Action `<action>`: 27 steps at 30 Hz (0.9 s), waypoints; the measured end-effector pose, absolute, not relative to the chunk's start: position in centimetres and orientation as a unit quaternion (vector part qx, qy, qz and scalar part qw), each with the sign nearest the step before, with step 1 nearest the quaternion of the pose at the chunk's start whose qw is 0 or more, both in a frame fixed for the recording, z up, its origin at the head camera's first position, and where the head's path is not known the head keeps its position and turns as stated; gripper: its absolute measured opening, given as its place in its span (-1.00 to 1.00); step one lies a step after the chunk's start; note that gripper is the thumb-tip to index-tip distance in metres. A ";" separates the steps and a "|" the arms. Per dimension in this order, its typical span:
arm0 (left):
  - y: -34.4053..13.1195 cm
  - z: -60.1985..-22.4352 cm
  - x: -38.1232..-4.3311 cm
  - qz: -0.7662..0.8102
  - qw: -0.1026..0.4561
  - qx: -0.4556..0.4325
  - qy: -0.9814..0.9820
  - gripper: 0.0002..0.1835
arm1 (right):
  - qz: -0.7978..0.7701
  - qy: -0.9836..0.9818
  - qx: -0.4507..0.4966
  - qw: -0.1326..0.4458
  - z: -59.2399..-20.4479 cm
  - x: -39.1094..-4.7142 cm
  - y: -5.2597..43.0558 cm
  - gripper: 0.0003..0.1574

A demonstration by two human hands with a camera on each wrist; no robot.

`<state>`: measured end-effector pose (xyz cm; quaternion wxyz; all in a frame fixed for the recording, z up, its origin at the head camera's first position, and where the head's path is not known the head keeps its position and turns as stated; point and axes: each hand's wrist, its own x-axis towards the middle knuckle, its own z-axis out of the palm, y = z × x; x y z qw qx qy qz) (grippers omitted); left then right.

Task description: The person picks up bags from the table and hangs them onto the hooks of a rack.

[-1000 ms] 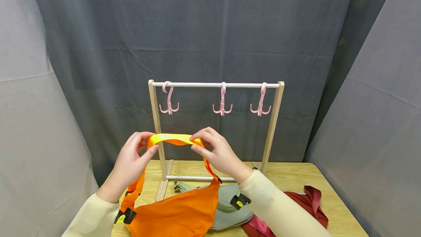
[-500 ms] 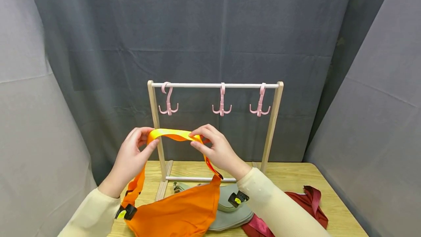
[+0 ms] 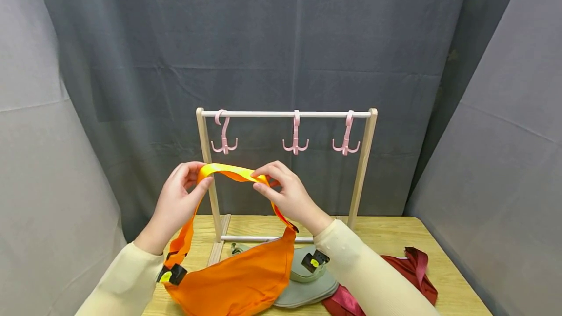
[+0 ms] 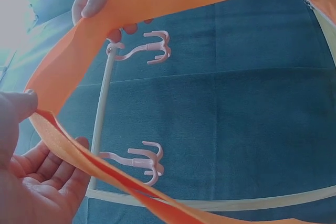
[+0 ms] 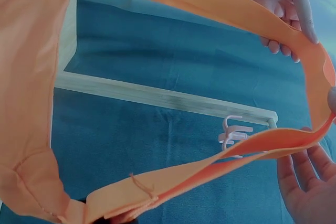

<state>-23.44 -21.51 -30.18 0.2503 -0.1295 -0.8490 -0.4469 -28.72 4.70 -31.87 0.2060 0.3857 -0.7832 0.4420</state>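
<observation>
An orange waist bag (image 3: 237, 277) hangs by its strap (image 3: 230, 170) from both hands, in front of the rack. My left hand (image 3: 177, 199) pinches the left end of the strap's raised stretch between thumb and fingers. At the other end my right hand (image 3: 287, 191) pinches it in the same way. Between the hands the strap arches, slightly twisted. The left wrist view shows the strap (image 4: 63, 72) running from one hand to the other. In the right wrist view the bag's body (image 5: 26, 77) fills the left side.
Behind the hands stands a wooden rack (image 3: 366, 160) with pink hooks (image 3: 295, 135) on its white bar (image 3: 259, 114). A grey-green bag (image 3: 303, 291) and a dark red bag (image 3: 410, 272) lie on the wooden table (image 3: 452, 286). Grey cloth (image 3: 263, 38) encloses the back and sides.
Both hands have risen a little with the strap, and the orange bag's right side has come up with them. The grip looks the same.
</observation>
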 end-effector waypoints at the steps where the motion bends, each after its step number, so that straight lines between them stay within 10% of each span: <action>1: -21.5 -30.1 -23.5 -0.448 0.248 -0.129 -0.849 -0.57 | 0.443 -0.783 0.385 0.206 -31.8 -28.7 4.7 -0.73; 27: -21.3 -28.7 -25.0 -0.468 0.246 -0.135 -0.838 -0.57 | 0.496 -0.764 0.349 0.222 -31.8 -29.5 4.1 -0.74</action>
